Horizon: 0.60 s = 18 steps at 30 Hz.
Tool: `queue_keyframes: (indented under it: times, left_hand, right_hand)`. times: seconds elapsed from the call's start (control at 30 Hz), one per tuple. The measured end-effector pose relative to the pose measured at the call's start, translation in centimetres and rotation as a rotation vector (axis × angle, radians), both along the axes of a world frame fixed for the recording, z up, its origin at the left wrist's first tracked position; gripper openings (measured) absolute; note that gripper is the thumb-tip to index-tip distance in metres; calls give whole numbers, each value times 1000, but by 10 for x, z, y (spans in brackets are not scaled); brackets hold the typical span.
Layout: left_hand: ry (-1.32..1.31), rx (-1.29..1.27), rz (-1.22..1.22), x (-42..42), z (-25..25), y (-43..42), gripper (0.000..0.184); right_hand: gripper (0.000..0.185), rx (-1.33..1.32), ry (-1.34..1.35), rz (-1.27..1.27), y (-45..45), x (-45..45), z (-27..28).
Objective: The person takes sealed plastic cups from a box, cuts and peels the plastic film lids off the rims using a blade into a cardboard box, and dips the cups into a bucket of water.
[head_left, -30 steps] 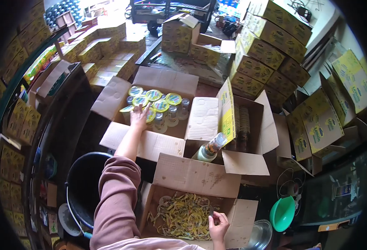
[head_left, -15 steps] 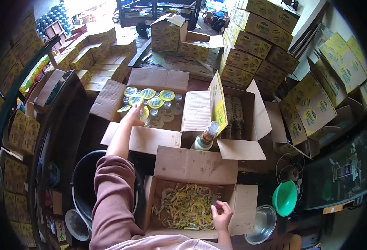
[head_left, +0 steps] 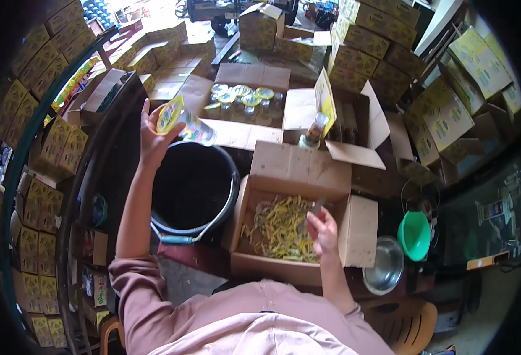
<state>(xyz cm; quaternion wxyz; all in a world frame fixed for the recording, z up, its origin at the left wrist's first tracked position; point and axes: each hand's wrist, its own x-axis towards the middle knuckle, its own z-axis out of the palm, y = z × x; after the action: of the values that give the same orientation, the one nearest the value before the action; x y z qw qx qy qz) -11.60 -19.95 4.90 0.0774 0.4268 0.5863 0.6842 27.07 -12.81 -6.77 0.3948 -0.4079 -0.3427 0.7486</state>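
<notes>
The left hand (head_left: 156, 137) is raised at the left side, and it has hold of one clear plastic cup (head_left: 196, 128) with a yellow lid (head_left: 169, 115). Its fingers and thumb are partly open, as wide as the cup needs, and they hold it near the lid end; one finger is standing up apart from the lid. The cup lies on its side in the air, tilted. Its long axis goes from the lid, at the upper left, down a little to the right, so the lid end points to the left and the bottom end points to the right. In the view, this bottom end is seen just over the far rim of the black bucket (head_left: 192, 184), beside the flap of the box with cups (head_left: 252, 77).

The right hand (head_left: 322, 229) is above the box with yellow strips (head_left: 358, 228). Its fingers are curled, almost closed, and between the thumb and the forefinger it pinches a small dark flat piece (head_left: 318, 205), which points up and away from the person. Under it lie the yellow strips (head_left: 277, 228), mixed in many directions. To the right of this box are a metal bowl (head_left: 383, 266) and a green bowl (head_left: 414, 235).
</notes>
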Motion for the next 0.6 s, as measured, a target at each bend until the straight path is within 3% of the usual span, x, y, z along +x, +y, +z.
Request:
queue_keyframes:
  times: [0.13, 0.2, 0.33, 0.6]
  left_hand:
    - [177, -182, 54, 26, -46, -55, 104]
    - [248, -273, 129, 35, -62, -69, 107]
    - [209, -199, 169, 40, -92, -81, 110]
    - [195, -135, 59, 42, -112, -82, 121]
  right_hand:
    - [39, 46, 165, 67, -7, -21, 11]
    - [40, 83, 117, 112, -8, -30, 15]
    - [41, 221, 46, 132, -17, -66, 28]
    - [31, 783, -225, 332, -40, -147, 70]
